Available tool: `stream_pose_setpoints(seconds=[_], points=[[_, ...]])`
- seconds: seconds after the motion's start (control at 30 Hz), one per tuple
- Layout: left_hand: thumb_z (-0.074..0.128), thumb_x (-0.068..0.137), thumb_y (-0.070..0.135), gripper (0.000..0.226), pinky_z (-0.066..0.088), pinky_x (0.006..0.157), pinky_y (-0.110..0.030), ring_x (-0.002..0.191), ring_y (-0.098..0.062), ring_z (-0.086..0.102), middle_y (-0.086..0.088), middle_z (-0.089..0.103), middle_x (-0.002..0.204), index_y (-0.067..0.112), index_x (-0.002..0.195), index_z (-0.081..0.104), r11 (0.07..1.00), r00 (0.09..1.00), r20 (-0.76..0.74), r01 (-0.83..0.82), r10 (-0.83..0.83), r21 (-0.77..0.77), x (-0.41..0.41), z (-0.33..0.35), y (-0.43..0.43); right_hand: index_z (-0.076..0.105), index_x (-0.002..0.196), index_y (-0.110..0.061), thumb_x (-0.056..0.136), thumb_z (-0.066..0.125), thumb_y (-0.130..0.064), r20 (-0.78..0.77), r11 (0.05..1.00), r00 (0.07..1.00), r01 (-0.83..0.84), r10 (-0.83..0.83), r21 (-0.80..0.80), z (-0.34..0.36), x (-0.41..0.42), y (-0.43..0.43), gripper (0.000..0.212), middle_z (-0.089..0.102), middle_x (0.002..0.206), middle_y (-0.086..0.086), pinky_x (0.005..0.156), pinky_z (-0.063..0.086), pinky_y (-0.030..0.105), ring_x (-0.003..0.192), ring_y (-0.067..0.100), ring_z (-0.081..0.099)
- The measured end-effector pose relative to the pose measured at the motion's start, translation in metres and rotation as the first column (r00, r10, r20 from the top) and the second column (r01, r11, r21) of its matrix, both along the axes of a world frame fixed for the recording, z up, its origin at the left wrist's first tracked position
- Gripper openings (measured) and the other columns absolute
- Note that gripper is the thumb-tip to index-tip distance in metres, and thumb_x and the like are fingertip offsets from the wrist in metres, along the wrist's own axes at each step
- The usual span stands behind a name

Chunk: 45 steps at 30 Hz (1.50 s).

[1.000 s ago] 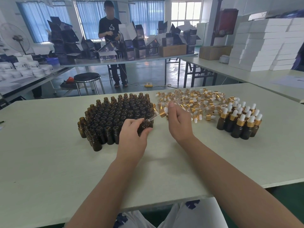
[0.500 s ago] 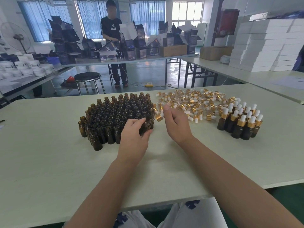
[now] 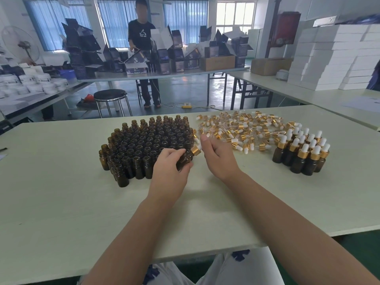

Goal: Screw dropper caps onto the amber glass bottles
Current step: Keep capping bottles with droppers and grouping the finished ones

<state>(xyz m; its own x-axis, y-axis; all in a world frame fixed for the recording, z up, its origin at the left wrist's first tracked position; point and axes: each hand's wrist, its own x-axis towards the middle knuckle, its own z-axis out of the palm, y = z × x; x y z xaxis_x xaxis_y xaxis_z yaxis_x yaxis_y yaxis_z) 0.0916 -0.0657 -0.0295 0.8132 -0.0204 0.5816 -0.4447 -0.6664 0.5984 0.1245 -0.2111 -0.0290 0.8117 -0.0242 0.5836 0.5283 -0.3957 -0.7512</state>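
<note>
Gripping amber bottle, left hand — right hand holds its dropper cap.

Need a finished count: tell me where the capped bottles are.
Head view: the capped bottles stand on the table's right side, just right of the loose caps.

Left hand is wrapping the tilted amber bottle, hiding most of its body. Right hand is covering most of the dropper cap bulb, with its fingertips curling out of sight, so mainly the gold collar is showing. Open bottles are blocking each other in the inner rows. Both forearms are running off the bottom edge. Tabletop is getting cut off left and right. Print on the dark boxes is reading too small. White box stack is running off the right edge.
</note>
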Motion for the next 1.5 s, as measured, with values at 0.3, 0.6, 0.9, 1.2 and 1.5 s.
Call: stream_pose_setpoints(seconds=[0.3,0.6,0.9,1.2,1.5], points=[[0.071,0.084,0.016,0.032,0.029,0.074,-0.005,0.088,-0.006,0.044,0.007,0.048,0.098,0.012,0.115,0.067,1.000,1.000,0.006,0.011,-0.011,0.018,0.0001,-0.0002,0.0010,0.041,0.050,-0.035,0.098,0.038,-0.043,-0.039,1.000,0.999,-0.023,0.022,-0.015,0.0001,-0.0014,0.0013,0.049,0.040,0.048,-0.012,0.049,0.026,0.021,0.048,0.004,0.033],[0.071,0.083,0.016,0.031,0.032,0.079,-0.019,0.094,-0.013,0.048,0.007,0.047,0.097,0.012,0.114,0.068,0.999,1.000,0.005,0.001,-0.002,0.050,0.0003,-0.0013,0.0020,0.036,0.050,-0.026,0.100,0.039,-0.042,-0.065,0.999,0.998,-0.009,0.006,-0.052,-0.0016,0.0004,0.0001,0.053,0.036,0.045,-0.011,0.046,0.023,0.020,0.046,0.005,0.031],[0.071,0.084,0.016,0.030,0.032,0.079,-0.020,0.095,-0.016,0.050,0.006,0.048,0.098,0.012,0.113,0.068,0.998,1.000,0.003,0.008,-0.009,0.069,-0.0005,-0.0007,0.0034,0.033,0.049,-0.024,0.099,0.039,-0.047,-0.095,0.997,0.995,0.001,-0.008,-0.072,-0.0027,0.0020,-0.0006,0.055,0.034,0.043,-0.010,0.046,0.022,0.022,0.044,0.006,0.028],[0.071,0.083,0.016,0.028,0.032,0.079,-0.020,0.096,-0.017,0.050,0.005,0.050,0.099,0.014,0.111,0.068,0.996,1.000,-0.011,0.011,-0.010,0.084,0.0004,-0.0022,0.0045,0.032,0.046,-0.019,0.093,0.039,-0.059,-0.140,0.997,0.990,0.009,-0.021,-0.080,-0.0030,0.0034,-0.0026,0.061,0.027,0.039,-0.009,0.044,0.021,0.024,0.039,0.008,0.024],[0.069,0.085,0.018,0.029,0.035,0.080,-0.022,0.098,-0.016,0.048,0.004,0.051,0.101,0.017,0.114,0.067,0.994,0.999,-0.041,0.020,-0.016,0.108,0.0004,-0.0030,0.0048,0.035,0.044,-0.015,0.080,0.036,-0.075,-0.157,0.998,0.987,0.016,-0.027,-0.066,-0.0028,0.0032,-0.0026,0.070,0.026,0.037,-0.008,0.039,0.021,0.016,0.036,0.008,0.024]])
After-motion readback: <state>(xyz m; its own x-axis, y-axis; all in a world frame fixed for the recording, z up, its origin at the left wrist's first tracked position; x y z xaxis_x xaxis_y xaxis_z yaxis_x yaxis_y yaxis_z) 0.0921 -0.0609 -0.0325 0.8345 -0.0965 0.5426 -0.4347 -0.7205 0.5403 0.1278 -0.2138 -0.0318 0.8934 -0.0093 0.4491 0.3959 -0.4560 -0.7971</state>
